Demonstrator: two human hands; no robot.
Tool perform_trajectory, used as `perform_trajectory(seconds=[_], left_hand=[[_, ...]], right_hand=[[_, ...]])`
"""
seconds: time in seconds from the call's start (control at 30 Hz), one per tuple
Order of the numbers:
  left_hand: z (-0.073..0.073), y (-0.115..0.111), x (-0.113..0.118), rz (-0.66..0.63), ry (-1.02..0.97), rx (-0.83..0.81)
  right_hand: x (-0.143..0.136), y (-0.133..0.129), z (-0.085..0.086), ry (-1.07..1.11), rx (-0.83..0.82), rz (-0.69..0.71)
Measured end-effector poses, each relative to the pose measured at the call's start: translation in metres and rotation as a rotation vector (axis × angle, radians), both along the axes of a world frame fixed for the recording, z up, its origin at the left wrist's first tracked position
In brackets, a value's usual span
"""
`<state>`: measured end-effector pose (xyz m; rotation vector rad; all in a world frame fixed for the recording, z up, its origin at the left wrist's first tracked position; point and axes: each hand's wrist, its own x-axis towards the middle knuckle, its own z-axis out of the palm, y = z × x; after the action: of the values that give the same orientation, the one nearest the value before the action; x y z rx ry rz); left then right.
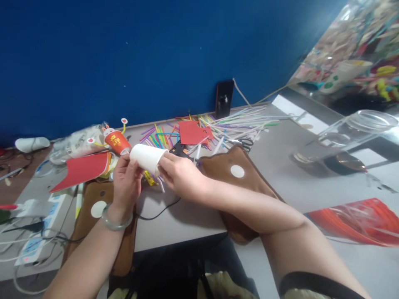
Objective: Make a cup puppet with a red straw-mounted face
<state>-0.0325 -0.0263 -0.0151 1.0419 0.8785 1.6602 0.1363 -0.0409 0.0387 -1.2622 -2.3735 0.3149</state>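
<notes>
A white paper cup [147, 158] lies on its side between my two hands, above the table. My left hand [127, 176] is closed on one end of it, thumb along the side. At the other end my right hand [179, 172] grips the rim, with some fingers hidden by the cup. Just behind sits a decorated red cup figure [116, 141] with yellow writing, pipe-cleaner arms and heart discs. Below the white cup, a small yellow item [150, 178] is partly covered.
Pipe cleaners [237, 120], red card [191, 133] and scissors [246, 144] lie along the blue partition. A phone [223, 99] leans there. Bagged cups [79, 143] and a power strip [42, 228] are left; a glass jar [343, 135] and red packet [358, 222] stand right.
</notes>
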Motion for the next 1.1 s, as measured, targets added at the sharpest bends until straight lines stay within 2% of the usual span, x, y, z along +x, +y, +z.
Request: perform_trajectory(seconds=[0.17, 0.27, 0.3, 0.37, 0.47, 0.57, 0.67, 0.83, 0.9, 1.0, 1.1], left_hand=[[-0.011, -0.002, -0.006, 0.155, 0.306, 0.141], [-0.008, -0.004, -0.008, 0.172, 0.423, 0.179], [-0.005, -0.005, -0.008, 0.166, 0.457, 0.176], [0.000, -0.009, -0.007, 0.145, 0.513, 0.157], [0.005, -0.014, -0.005, 0.114, 0.555, 0.157], [0.003, -0.017, -0.003, 0.087, 0.581, 0.198], [-0.001, -0.018, -0.001, 0.053, 0.556, 0.214], [-0.003, -0.015, 0.002, 0.067, 0.536, 0.207], [-0.002, -0.014, 0.003, 0.076, 0.534, 0.220], [-0.001, -0.013, 0.004, 0.061, 0.546, 0.227], [-0.004, -0.013, 0.004, 0.068, 0.568, 0.220]], right_hand=[[-0.002, 0.014, -0.017, 0.562, -0.167, 0.057], [-0.003, 0.018, -0.026, 0.710, -0.244, 0.078], [-0.003, 0.019, -0.029, 0.704, -0.205, 0.080], [-0.001, 0.021, -0.038, 0.623, -0.028, 0.080], [0.005, 0.023, -0.051, 0.322, 0.321, 0.073], [0.011, 0.023, -0.060, 0.073, 0.547, 0.155], [0.012, 0.023, -0.064, 0.016, 0.590, 0.208], [0.009, 0.029, -0.067, 0.060, 0.704, 0.035], [0.009, 0.032, -0.067, 0.072, 0.726, 0.012], [0.010, 0.035, -0.066, 0.068, 0.703, -0.005], [0.011, 0.036, -0.068, 0.105, 0.606, -0.035]])
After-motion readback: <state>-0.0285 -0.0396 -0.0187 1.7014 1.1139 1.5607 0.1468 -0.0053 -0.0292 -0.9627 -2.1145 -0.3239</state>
